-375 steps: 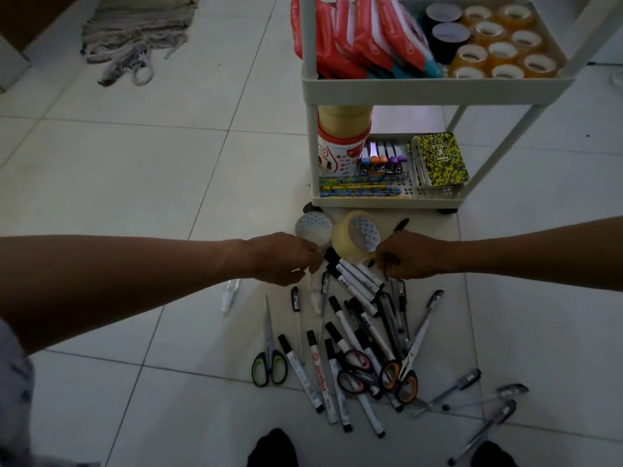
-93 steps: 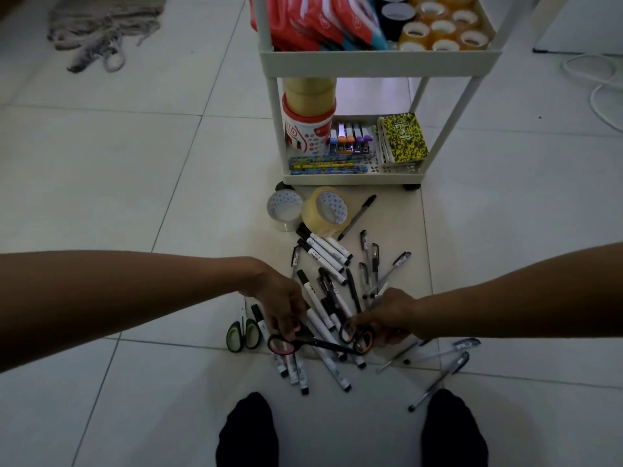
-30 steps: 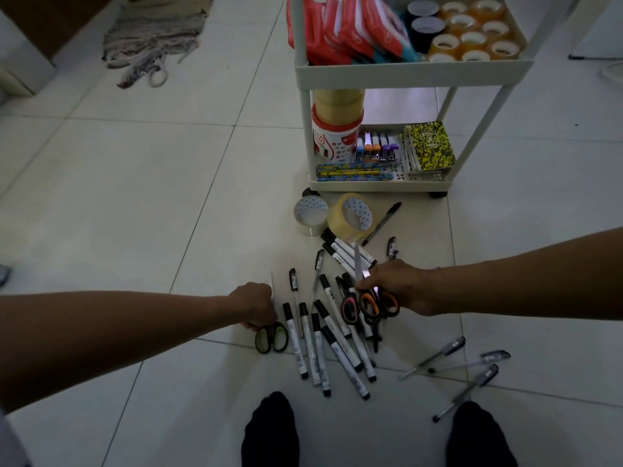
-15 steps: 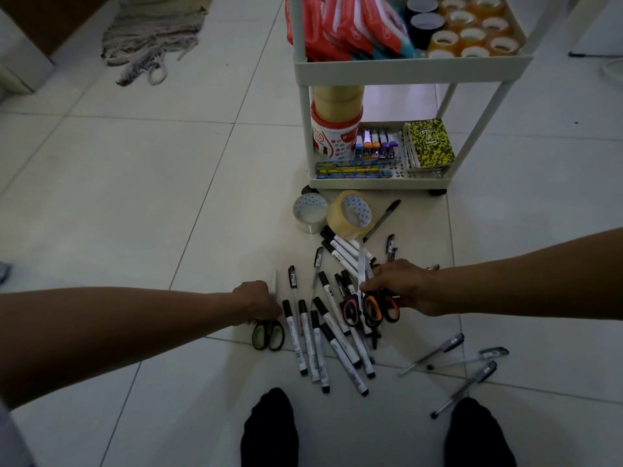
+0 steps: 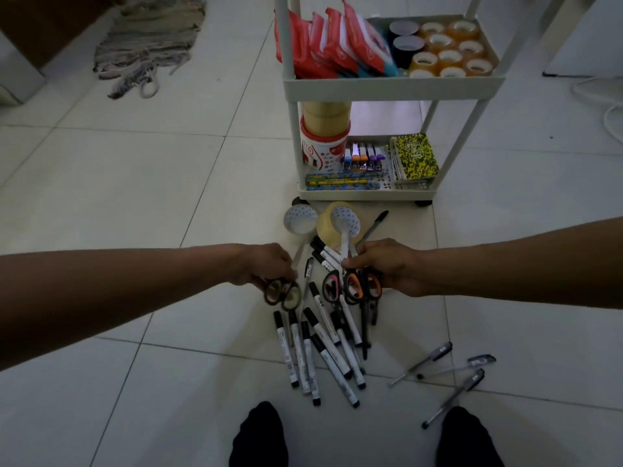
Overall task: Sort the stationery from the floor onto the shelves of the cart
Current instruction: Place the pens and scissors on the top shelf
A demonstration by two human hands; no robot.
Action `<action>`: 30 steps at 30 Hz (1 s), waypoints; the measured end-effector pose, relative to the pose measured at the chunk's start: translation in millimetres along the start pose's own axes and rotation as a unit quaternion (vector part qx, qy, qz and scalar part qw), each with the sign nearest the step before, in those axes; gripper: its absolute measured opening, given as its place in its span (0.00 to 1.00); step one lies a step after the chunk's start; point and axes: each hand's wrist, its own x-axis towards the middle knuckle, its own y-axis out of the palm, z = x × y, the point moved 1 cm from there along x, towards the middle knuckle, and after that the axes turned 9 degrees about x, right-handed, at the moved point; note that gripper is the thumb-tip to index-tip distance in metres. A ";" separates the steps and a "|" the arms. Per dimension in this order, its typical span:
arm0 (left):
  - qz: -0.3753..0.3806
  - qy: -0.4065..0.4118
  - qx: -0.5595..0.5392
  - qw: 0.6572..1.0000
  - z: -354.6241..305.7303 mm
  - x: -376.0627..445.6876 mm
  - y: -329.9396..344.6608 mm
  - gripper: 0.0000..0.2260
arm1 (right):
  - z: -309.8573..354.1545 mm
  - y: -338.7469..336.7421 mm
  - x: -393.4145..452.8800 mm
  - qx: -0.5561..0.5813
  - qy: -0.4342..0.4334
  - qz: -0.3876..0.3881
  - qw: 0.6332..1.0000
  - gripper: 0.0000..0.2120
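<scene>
Left hand [image 5: 266, 266], at the end of an arm stretched forward and low over the floor [image 5: 135, 183], has its fingers curled round green scissors [image 5: 282, 294], whose loops hang below the knuckles while the blades point up toward the cart [image 5: 391, 85]. Right hand [image 5: 387, 266], arm reaching in level from the other side, grips a bunch of scissors: an orange pair [image 5: 362, 288] and a pink pair [image 5: 331, 285], handles down, pale blades rising past the thumb. Both hands are held clear of the floor, near each other but apart. Under them lie markers [image 5: 320, 348] in a loose heap, with pens [image 5: 448, 372] scattered to the right. Two tape rolls [image 5: 320, 222] stand on the floor just before the cart's bottom shelf [image 5: 364, 193].
</scene>
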 end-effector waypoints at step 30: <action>-0.119 0.394 -0.243 0.878 -233.0 -184.4 -51.5 0.17 | 187.0 -33.6 -185.0 0.050 -0.449 -0.146 0.880 0.12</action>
